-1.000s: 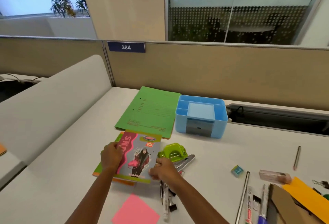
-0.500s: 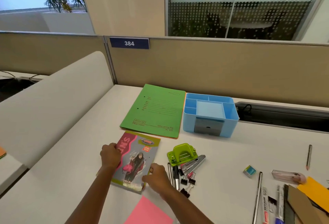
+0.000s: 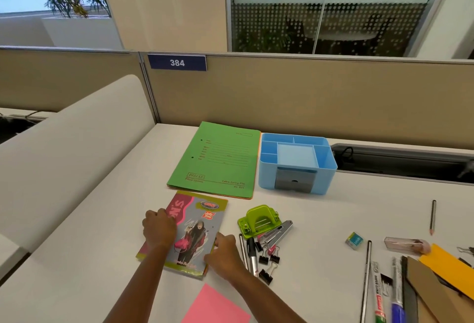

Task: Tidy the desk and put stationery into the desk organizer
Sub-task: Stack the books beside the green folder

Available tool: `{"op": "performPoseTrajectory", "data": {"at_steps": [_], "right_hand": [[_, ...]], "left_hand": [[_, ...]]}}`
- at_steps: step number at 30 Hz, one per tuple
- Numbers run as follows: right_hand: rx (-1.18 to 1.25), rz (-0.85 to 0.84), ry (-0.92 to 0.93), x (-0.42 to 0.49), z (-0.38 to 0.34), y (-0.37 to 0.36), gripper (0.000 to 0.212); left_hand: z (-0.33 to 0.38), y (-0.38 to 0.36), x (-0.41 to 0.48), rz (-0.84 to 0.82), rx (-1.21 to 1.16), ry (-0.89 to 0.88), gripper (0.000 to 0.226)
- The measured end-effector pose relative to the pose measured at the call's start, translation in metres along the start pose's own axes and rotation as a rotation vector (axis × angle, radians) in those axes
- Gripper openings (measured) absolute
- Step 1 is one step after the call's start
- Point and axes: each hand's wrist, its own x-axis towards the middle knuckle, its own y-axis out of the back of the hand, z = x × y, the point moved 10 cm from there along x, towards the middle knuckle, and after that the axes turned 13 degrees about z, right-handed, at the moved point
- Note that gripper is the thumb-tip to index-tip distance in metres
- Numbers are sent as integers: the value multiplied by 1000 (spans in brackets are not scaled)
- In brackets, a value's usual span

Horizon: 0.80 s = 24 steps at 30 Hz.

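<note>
I record the left hand (image 3: 159, 230) and right hand (image 3: 225, 253) each with grip closed on a side edge of the notebook (image 3: 200, 220) — lying flat on the worktop (image 3: 320, 215), just before the green file (image 3: 218, 158) — and judge that a rightward shove would scatter the adjacent binder clips (image 3: 263, 258).

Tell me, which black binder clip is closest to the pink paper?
The black binder clip beside the right forearm; it lies below the clustered others.

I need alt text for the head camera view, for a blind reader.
A left hand and a right hand hold an illustrated notebook on a white desk. Beyond it lie a green folder and a blue organizer.
</note>
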Motion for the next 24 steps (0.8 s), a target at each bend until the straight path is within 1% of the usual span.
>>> {"op": "performPoseTrajectory", "data": {"at_steps": [2,5,9,12,14,16,18,20,24], "right_hand": [[-4,1,8,-1,0,2,33],[-27,8,62,-8,-3,10,24],[-24,93,180,-15,-4,38,43],[43,173,244,-21,-8,67,41],[54,238,296,-28,-8,92,37],[65,293,342,-34,-2,114,34],[79,327,360,-38,9,136,32],[88,374,364,-43,23,159,31],[74,513,364,-52,57,214,31]], "left_hand": [[3,2,-5,13,44,-19,30],[11,3,-15,45,78,-46,31],[38,-1,-34,122,-21,-138,48],[62,-5,-50,124,-82,-198,54],[81,-6,-64,118,-139,-230,53],[104,-7,-81,131,-175,-310,51],[127,-8,-99,160,-195,-401,50],[148,-5,-120,181,-234,-450,48],[187,-10,-165,102,-370,-479,43]]}}
